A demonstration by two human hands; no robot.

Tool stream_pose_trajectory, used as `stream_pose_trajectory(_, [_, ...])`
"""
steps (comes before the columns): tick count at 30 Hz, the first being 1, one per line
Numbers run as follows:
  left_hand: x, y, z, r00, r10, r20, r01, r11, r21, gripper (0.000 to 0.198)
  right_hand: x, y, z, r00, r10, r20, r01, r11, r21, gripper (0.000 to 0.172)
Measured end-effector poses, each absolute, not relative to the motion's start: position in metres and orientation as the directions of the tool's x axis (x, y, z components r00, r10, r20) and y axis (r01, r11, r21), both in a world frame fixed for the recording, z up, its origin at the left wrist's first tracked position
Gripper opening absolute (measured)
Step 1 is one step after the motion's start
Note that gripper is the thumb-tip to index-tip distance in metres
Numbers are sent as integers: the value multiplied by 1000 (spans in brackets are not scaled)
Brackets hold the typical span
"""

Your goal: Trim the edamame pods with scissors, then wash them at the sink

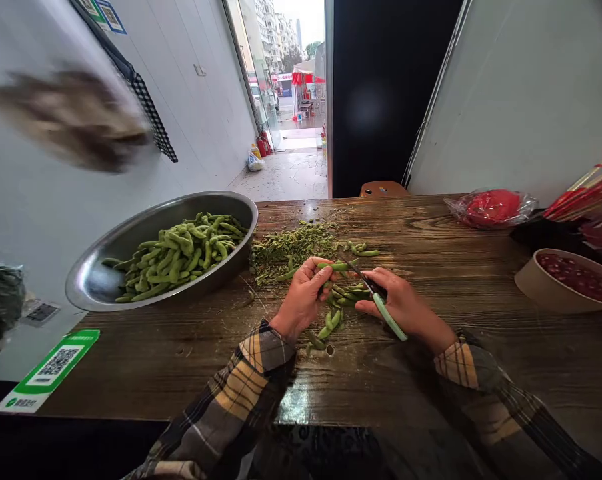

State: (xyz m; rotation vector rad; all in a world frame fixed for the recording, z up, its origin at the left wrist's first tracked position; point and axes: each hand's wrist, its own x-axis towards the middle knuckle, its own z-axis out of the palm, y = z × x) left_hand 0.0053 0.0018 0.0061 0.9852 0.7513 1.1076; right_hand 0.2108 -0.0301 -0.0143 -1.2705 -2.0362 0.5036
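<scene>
Between the thumb and fingers of my left hand (305,293) a green edamame pod (335,267) is pinched, its tip pointing right. My right hand (405,303) grips scissors (389,317) with a pale green handle; their blades reach the right end of that pod. Below both hands, several loose pods (331,323) lie on the wooden table (205,373). A heap of small green trimmings (301,243) spreads just beyond my left hand. To the left stands a wide metal bowl (98,273) with many pods (181,253) in it.
At the right are a paper tub (541,283) of dark red pieces and a red bundle in clear plastic (493,207). A green QR-code card (51,367) lies at the table's left front. A blurred brown object (75,120) shows at upper left. An open doorway lies ahead.
</scene>
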Motion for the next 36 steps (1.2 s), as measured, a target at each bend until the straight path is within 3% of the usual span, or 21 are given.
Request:
stream_pose_trajectory(8, [12,-3,5,304,951,-51,-337,158,928,28,206,-32,-10,-268,888,374,567,459,-684,43])
stream_pose_trajectory(26, [5,5,7,278,960,-38,-352,138,926,23,203,-32,-10,-263,891,371,701,441,-561,32])
stream_pose_trajectory(31, [4,8,10,246,967,-67,-392,162,906,22,203,-29,-13,-259,882,395,683,456,-571,33])
stream_pose_trajectory(36, [-5,14,9,230,965,-130,-546,238,803,16,214,-24,-15,-115,887,447,634,412,-655,39])
